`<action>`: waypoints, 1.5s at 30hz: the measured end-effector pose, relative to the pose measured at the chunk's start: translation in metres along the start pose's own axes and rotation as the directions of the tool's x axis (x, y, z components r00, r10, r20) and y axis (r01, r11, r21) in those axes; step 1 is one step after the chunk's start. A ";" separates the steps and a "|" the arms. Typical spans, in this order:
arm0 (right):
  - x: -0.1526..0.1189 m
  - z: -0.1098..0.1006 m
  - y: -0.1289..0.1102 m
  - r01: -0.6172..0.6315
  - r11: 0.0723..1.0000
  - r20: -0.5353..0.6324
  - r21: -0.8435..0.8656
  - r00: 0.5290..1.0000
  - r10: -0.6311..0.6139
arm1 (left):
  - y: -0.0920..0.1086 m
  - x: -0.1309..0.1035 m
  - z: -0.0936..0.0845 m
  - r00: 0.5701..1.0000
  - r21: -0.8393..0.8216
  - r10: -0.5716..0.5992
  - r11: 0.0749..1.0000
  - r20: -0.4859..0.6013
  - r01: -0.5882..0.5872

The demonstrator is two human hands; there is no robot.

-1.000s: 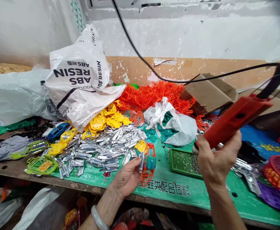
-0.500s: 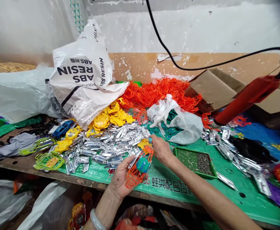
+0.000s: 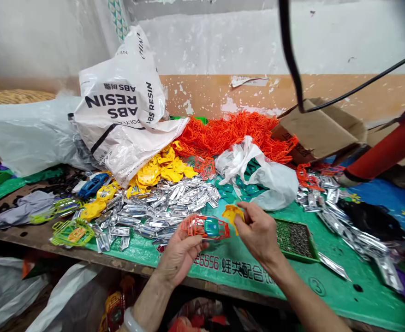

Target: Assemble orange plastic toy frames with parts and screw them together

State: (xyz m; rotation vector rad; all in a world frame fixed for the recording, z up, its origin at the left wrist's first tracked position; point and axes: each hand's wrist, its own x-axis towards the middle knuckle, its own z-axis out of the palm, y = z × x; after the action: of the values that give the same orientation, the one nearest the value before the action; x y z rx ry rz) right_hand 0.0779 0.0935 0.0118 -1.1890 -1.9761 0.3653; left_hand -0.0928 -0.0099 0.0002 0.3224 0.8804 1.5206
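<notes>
In my left hand [image 3: 180, 253] is an orange plastic cage-like toy car frame [image 3: 193, 227], with a teal part [image 3: 211, 227] seated inside it. The hand is closed around its left end, above the front of the green table sheet. My right hand [image 3: 259, 228] pinches a yellow plastic piece [image 3: 233, 216] just to the right of the frame, apart from it. Behind both hands lies a heap of shiny silver parts [image 3: 175, 203]. To the right of my right hand, a green tray [image 3: 313, 246] holds many small screws [image 3: 297, 240].
Yellow parts [image 3: 154, 170] spill from under a white resin sack [image 3: 119, 115]. Orange frames [image 3: 230, 133] are piled at the back. A white plastic bag [image 3: 275, 184] holds teal parts. A red electric screwdriver [image 3: 389, 143] hangs at right by a cardboard box [image 3: 320, 129].
My right hand has picked up the yellow piece from the table and moved it right and nearer. My left hand has turned the orange frame from tilted upward to level.
</notes>
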 end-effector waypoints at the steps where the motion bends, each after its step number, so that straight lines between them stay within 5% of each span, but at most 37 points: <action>1: -0.007 -0.003 -0.007 0.095 0.995 -0.079 -0.014 0.992 -0.095 | -0.004 0.001 0.005 0.999 0.079 0.037 0.996 -0.029 -0.034; 4: -0.025 -0.005 -0.027 0.257 0.965 -0.177 -0.048 0.949 -0.261 | -0.015 0.001 0.019 0.989 0.297 0.148 0.944 -0.001 -0.141; 7: -0.033 -0.005 -0.040 0.176 0.978 -0.170 0.111 0.973 -0.156 | -0.021 -0.002 0.030 0.973 0.425 0.187 0.876 0.137 -0.229; 11: -0.032 -0.014 -0.040 -0.053 0.921 0.033 0.387 0.999 0.043 | -0.020 -0.005 0.035 0.942 0.605 0.196 0.726 0.272 -0.326; 15: -0.033 -0.021 -0.027 -0.254 0.835 0.265 0.488 0.955 0.135 | -0.015 -0.006 0.035 0.881 0.750 0.241 0.463 0.406 -0.472; 17: -0.036 -0.021 -0.021 -0.384 0.769 0.391 0.510 0.901 0.190 | -0.013 -0.007 0.035 0.824 0.768 0.264 0.302 0.501 -0.564; 19: -0.041 -0.020 -0.016 -0.429 0.724 0.441 0.540 0.877 0.190 | -0.010 -0.007 0.035 0.717 0.725 0.289 0.097 0.635 -0.681; 22: -0.050 -0.020 -0.009 -0.263 0.757 0.266 0.598 0.956 0.123 | -0.007 -0.008 0.039 0.542 0.606 0.279 -0.260 0.793 -0.752; 25: -0.059 -0.022 -0.003 -0.080 0.787 0.065 0.611 0.997 0.051 | -0.007 -0.009 0.043 0.472 0.559 0.299 -0.452 0.829 -0.695; 33: -0.072 -0.023 0.006 -0.110 0.599 0.073 0.793 0.994 0.086 | -0.017 -0.008 0.049 0.363 0.423 0.220 -0.539 0.906 -0.728; 45: -0.076 -0.019 0.011 -0.110 0.606 0.048 0.788 0.992 0.118 | -0.024 -0.008 0.042 0.363 0.379 0.140 -0.533 0.921 -0.757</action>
State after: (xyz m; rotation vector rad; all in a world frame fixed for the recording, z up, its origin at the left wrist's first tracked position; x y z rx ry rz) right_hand 0.1177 0.0326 -0.0182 -0.7036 -1.4256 1.1677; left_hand -0.0462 -0.0050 0.0143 2.8247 1.4067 1.0365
